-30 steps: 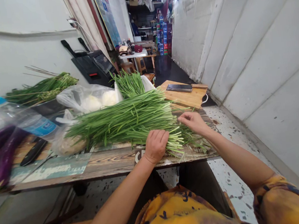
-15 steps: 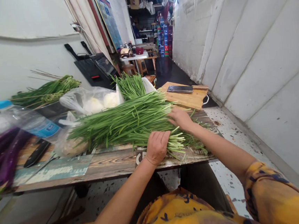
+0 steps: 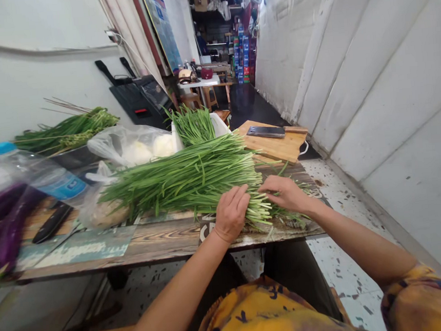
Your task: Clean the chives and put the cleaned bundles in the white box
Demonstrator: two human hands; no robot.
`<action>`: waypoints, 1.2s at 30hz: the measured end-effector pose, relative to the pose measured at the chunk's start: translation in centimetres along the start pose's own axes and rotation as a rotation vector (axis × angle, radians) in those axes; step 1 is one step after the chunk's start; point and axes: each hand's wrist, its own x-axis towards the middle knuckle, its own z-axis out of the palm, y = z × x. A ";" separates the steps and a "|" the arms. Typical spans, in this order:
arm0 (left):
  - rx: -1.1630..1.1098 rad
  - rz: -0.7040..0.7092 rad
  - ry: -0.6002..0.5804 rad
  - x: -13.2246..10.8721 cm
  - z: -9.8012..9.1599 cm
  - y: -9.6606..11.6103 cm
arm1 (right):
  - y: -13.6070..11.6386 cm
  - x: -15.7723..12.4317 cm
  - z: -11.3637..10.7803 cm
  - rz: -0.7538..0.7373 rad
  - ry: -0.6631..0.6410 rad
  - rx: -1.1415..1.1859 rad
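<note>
A large heap of garlic chives (image 3: 182, 174) lies across the table, green leaves to the left and pale stem ends to the right. My left hand (image 3: 231, 213) is closed around the near part of the heap, just behind the pale ends. Beside it, my right hand (image 3: 284, 193) has its fingers bent and pinched together at the stem tips. What lies between those fingertips is too small to make out. Loose trimmings (image 3: 292, 216) are scattered under and beside my right hand.
Behind the heap stand a white container (image 3: 220, 124) of chives and a cutting board (image 3: 275, 148) bearing a cleaver (image 3: 266, 131). To the left are plastic bags (image 3: 106, 144), a water bottle (image 3: 51, 177), a black-handled knife (image 3: 51, 224) and purple eggplants (image 3: 6, 230).
My right hand has moved right and toward me, from the upper stem ends to the tips beside my left hand. My left hand still grips the chives, shifted slightly upward.
</note>
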 end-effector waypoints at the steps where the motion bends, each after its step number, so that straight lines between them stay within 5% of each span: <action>1: -0.008 0.002 -0.011 0.0 0.0 0.0 | -0.2 -0.2 0.0 0.007 -0.020 0.022; 6: -0.034 -0.001 -0.035 -0.1 0.1 -0.2 | -0.7 0.2 1.4 0.222 -0.150 0.042; 9: -0.047 0.032 -0.045 -0.1 0.0 -0.2 | -0.9 0.4 1.6 0.202 -0.283 0.093; 15: -0.009 0.025 -0.093 0.0 0.0 0.1 | 0.5 0.7 -1.2 0.185 -0.434 0.197; 17: 0.011 0.006 -0.095 0.0 0.0 0.1 | 1.7 1.1 -1.8 0.263 -0.391 0.292; 22: 0.017 -0.023 -0.044 -0.1 -0.1 0.0 | 4.5 2.4 -0.7 0.583 0.047 0.178; 30: -0.001 -0.014 -0.036 0.0 0.0 0.0 | 3.3 3.9 3.5 0.168 -0.067 -0.395; 36: -0.027 -0.026 -0.019 0.2 0.0 0.0 | 0.8 1.4 1.5 0.075 -0.101 -0.099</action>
